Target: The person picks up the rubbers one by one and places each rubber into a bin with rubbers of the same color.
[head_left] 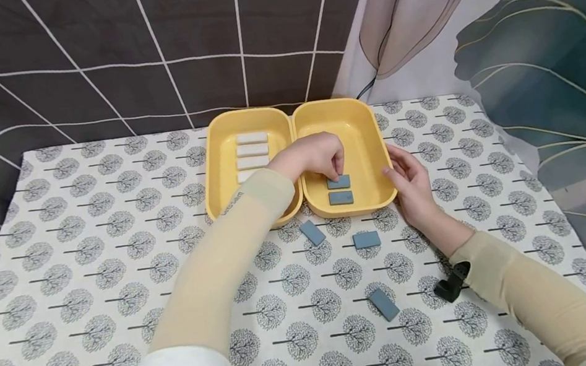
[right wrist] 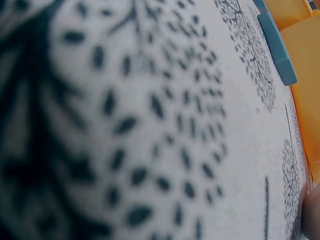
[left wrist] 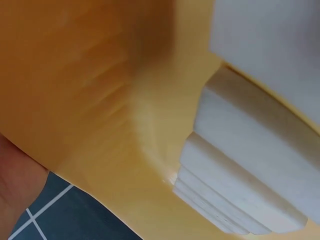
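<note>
Two yellow boxes stand side by side. My left hand (head_left: 314,156) reaches over into the right yellow box (head_left: 384,151), its fingers bent down and pinching a blue block (head_left: 343,181) at the box floor. Just in front of it lies another blue block (head_left: 341,198). With the thumb on the rim and the fingers along the outer wall, my right hand (head_left: 414,185) grips that box's right side. In the left yellow box (head_left: 209,188) several white blocks (head_left: 253,150) lie in a column, partly hidden by my left forearm; the left wrist view shows these white blocks (left wrist: 250,145) close up.
Three loose blue blocks lie on the tree-print tablecloth (head_left: 174,300) in front of the boxes: one tilted block (head_left: 312,233), one level block (head_left: 366,240) and one nearer block (head_left: 383,305). Behind the boxes hangs a dark gridded cloth (head_left: 195,46); a patterned curtain (head_left: 565,76) is at right.
</note>
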Demonstrator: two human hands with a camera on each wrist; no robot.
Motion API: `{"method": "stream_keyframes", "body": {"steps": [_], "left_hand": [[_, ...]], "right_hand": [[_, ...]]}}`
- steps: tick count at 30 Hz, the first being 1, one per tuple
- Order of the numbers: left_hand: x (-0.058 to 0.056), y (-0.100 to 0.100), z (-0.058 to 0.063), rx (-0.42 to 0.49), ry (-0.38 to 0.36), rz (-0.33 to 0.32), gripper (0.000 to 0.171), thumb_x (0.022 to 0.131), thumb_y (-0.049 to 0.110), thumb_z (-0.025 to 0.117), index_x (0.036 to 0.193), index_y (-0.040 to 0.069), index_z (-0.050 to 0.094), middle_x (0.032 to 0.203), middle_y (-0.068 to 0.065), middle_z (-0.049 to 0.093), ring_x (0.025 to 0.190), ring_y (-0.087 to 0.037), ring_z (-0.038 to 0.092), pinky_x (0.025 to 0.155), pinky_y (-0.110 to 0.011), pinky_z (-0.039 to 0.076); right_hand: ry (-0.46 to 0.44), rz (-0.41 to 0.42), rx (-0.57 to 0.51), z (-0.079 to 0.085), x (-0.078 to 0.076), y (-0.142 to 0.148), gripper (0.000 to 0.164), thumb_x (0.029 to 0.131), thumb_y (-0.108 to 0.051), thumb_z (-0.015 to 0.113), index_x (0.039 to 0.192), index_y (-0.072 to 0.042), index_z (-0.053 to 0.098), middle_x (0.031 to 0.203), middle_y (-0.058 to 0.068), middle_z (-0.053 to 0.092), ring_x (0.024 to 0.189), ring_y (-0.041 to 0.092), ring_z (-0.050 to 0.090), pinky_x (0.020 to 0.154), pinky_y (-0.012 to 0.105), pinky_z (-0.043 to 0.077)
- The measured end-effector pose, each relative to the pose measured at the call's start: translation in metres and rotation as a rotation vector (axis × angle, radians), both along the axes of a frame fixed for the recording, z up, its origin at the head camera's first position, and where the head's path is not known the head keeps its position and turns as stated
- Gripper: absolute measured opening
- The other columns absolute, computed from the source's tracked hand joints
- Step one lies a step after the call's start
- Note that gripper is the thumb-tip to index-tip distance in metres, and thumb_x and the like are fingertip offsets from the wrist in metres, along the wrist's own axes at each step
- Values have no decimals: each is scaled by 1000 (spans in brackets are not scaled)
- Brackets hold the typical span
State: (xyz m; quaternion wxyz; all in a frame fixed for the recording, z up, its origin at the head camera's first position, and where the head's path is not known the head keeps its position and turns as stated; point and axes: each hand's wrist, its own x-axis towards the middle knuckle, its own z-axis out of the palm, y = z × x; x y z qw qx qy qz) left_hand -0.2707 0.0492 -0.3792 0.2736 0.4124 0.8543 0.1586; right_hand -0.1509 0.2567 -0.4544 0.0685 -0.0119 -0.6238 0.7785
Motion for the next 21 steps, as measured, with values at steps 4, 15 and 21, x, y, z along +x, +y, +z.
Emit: {"method": "stream_keyframes", "body": {"steps": [4, 15, 21], "left_hand": [[0, 0, -1, -2, 1, 7, 11, 91, 16, 84, 100, 9, 83, 106, -5, 81, 92, -11, 62, 88, -24, 53], [-1, 1, -3, 7, -11, 13, 13, 91, 13, 83, 104, 9, 83, 108, -5, 81, 92, -11, 63, 86, -22, 53], [0, 0, -3, 3, -23, 15, 15, 91, 11, 83, 106, 10, 82, 107, -4, 80, 94, -11, 63, 89, -23, 54]], "right_hand": [[-8, 13, -4, 1, 0, 0, 54, 100, 15, 47, 153, 9, 42, 141, 6, 62, 125, 19, 63, 101, 27, 61], [-28, 20, -24, 1, 0, 1, 54, 100, 14, 47, 154, 9, 42, 142, 8, 61, 123, 21, 63, 99, 28, 62], [-29, 12, -21, 0, 0, 1, 54, 100, 14, 47, 154, 9, 42, 141, 8, 61, 123, 21, 63, 99, 28, 62]]}}
